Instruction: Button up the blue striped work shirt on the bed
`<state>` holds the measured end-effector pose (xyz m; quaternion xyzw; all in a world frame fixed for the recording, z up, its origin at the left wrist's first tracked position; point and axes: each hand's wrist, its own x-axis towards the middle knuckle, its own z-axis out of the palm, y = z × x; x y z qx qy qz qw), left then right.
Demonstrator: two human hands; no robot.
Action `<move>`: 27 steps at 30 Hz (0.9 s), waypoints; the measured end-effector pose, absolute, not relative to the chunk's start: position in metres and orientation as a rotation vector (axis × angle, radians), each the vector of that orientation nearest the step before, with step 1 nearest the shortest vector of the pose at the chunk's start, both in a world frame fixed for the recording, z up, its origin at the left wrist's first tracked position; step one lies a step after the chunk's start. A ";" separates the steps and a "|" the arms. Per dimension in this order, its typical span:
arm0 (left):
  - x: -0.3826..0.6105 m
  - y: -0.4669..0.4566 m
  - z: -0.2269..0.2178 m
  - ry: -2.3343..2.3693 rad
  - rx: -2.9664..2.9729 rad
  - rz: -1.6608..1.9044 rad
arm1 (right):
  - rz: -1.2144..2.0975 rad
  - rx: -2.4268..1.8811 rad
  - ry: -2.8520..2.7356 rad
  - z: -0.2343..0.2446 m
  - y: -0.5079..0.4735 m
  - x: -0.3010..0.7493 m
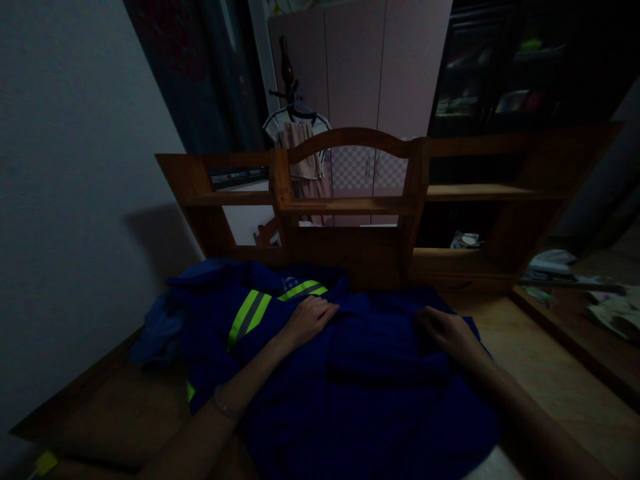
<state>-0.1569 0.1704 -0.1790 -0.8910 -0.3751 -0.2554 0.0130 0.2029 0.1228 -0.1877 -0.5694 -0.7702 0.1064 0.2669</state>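
A dark blue work jacket [390, 407] with yellow-green and grey reflective bands is spread over a wooden surface. A small pale print shows near its upper reflective band. My left hand [311, 319] lies on the middle of the jacket beside that band, its fingers curled in and closed on the cloth. Toward the jacket's right side, my right hand [447, 333] has its fingers bent and closed on the fabric. The fingertips of both hands are partly hidden, and the picture is dim. A bracelet circles my left wrist.
A wooden shelf unit [345, 205] stands behind the jacket. Lighter blue cloth [157, 333] lies at the left by the wall. Farther back are a coat stand [286, 67] with hung clothes and a pink wardrobe [355, 67]. Assorted items [553, 263] lie at right.
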 end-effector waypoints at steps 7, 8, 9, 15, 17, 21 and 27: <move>-0.157 0.171 -0.180 -1.166 -2.773 -0.794 | 0.275 -1.533 -2.111 -0.188 0.123 0.203; -0.157 0.171 -0.179 -1.168 -2.775 -0.797 | 0.270 -1.534 -2.114 -0.188 0.123 0.203; -0.157 0.171 -0.179 -1.171 -2.779 -0.797 | 0.266 -1.535 -2.116 -0.188 0.123 0.203; -0.157 0.171 -0.178 -1.185 -2.786 -0.778 | 0.274 -1.544 -2.113 -0.189 0.125 0.204; -0.157 0.170 -0.178 -1.189 -2.788 -0.782 | 0.276 -1.544 -2.111 -0.189 0.125 0.204; -0.157 0.170 -0.178 -1.208 -2.782 -0.798 | 0.276 -1.543 -2.105 -0.188 0.124 0.203; -0.157 0.169 -0.178 -1.219 -2.777 -0.807 | 0.283 -1.539 -2.120 -0.186 0.122 0.202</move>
